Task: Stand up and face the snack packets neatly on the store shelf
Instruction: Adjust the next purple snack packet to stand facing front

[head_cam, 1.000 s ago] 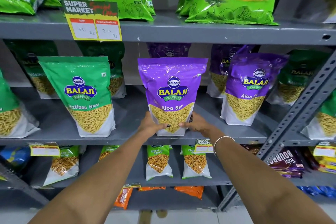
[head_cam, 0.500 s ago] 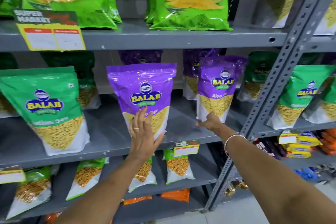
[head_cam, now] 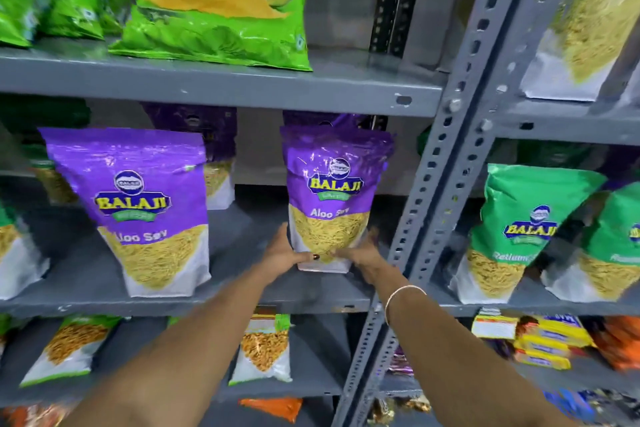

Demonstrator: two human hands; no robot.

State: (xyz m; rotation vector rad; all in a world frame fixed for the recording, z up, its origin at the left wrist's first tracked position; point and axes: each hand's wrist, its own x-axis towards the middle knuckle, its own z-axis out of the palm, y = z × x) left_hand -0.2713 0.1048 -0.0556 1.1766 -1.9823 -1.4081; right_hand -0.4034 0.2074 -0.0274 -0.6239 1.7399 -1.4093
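A purple Aloo Sev packet (head_cam: 332,191) stands upright on the grey middle shelf (head_cam: 242,302), close to the slotted upright post (head_cam: 446,184). My left hand (head_cam: 282,255) grips its lower left corner and my right hand (head_cam: 363,255) grips its lower right corner. A second purple Aloo Sev packet (head_cam: 142,204) stands upright to the left, front facing out, untouched. More purple packets (head_cam: 207,135) stand behind both, mostly hidden.
Bright green chip bags (head_cam: 221,7) fill the shelf above. Green Ratlami Sev packets (head_cam: 519,236) stand in the bay to the right of the post. Smaller packets (head_cam: 265,350) and yellow boxes (head_cam: 547,343) sit on the shelf below.
Both hands left the first purple packet and moved right. They now hold the bottom of the second purple packet. My view has shifted to the right.
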